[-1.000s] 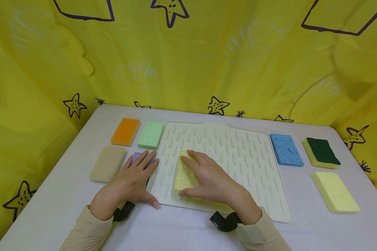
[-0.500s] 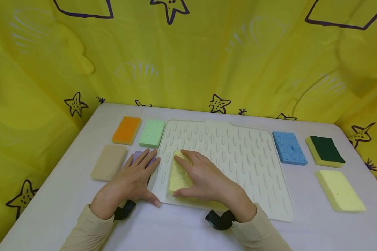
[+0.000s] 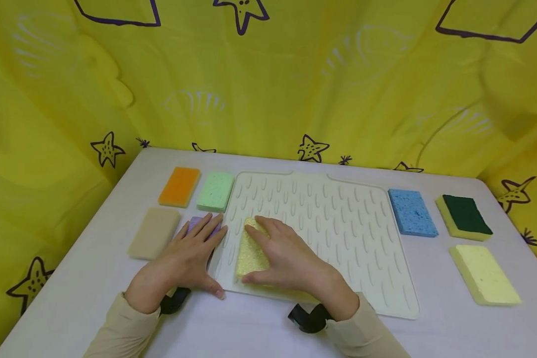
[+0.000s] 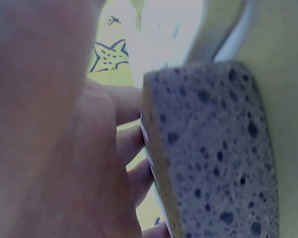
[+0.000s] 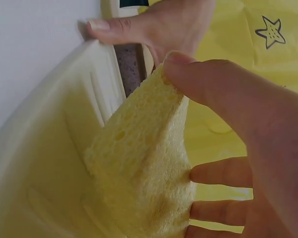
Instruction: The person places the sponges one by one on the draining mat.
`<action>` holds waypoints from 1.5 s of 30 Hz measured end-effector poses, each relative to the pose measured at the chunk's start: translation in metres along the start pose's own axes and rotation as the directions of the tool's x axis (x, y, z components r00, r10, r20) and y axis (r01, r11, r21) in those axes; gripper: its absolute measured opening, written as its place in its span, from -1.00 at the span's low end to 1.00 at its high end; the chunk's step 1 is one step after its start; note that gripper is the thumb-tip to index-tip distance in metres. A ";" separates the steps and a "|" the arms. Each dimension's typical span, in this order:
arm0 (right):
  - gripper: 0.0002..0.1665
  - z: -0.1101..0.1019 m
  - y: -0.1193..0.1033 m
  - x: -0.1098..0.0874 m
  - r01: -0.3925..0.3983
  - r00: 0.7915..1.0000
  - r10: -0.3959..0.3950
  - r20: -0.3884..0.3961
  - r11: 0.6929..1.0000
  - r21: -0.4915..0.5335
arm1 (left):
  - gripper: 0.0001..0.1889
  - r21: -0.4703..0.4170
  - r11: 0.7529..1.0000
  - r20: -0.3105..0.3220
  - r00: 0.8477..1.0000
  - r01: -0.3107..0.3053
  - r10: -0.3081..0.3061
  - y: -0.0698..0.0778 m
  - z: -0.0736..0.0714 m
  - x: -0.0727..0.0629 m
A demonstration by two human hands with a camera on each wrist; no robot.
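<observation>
In the head view my left hand (image 3: 189, 253) lies over a purple sponge (image 3: 201, 225), fingers spread and straight across its top, thumb out toward the mat's near left corner. The left wrist view shows the pitted side of this purple sponge (image 4: 213, 153) under those fingers. My right hand (image 3: 291, 256) holds a pale yellow sponge (image 3: 252, 251) near the left side of the white ridged mat (image 3: 340, 238), thumb at the near end and fingers toward the far end. Seen from the right wrist, the thumb presses a corner of the yellow sponge (image 5: 144, 158).
Left of the mat lie an orange sponge (image 3: 179, 186), a mint green sponge (image 3: 216, 191) and a beige sponge (image 3: 154, 233). To its right are a blue sponge (image 3: 412, 212), a green-topped scouring sponge (image 3: 464, 215) and a light yellow sponge (image 3: 485, 274). A yellow curtain (image 3: 268, 89) hangs behind the table.
The yellow sponge and my right hand have slid left along the mat, closer to the purple sponge. My left hand has stayed in place on the purple sponge.
</observation>
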State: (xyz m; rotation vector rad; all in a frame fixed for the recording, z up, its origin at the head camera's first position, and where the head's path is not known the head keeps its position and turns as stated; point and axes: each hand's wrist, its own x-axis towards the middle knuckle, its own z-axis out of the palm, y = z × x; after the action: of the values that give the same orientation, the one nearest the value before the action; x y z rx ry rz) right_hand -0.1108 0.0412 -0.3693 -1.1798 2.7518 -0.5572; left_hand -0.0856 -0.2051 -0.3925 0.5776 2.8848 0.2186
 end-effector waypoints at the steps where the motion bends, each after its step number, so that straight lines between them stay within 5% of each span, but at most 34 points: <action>1: 0.11 0.001 -0.001 0.001 0.003 1.000 -0.003 0.002 1.000 -0.004 | 0.42 0.000 1.000 -0.003 1.000 -0.001 0.001 0.000 -0.001 0.000; 17: 0.09 0.015 -0.017 0.016 -0.005 0.998 0.010 0.061 0.997 -0.078 | 0.42 0.000 1.000 0.011 1.000 0.006 -0.006 0.001 -0.001 0.000; 36: 0.07 0.028 -0.021 0.022 -0.026 0.999 0.029 0.017 0.991 -0.131 | 0.42 0.031 1.000 0.007 1.000 0.005 -0.006 0.001 -0.001 0.001; 45: 0.12 0.032 -0.016 0.018 -0.007 0.992 0.021 0.122 0.993 -0.116 | 0.42 0.030 0.999 0.014 1.000 0.011 -0.012 0.002 -0.002 0.000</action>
State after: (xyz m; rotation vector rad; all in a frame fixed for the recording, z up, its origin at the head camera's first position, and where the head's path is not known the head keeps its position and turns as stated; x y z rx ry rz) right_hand -0.1053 0.0091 -0.3919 -1.1747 2.7171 -0.3162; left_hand -0.0854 -0.2033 -0.3903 0.5655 2.8817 0.1698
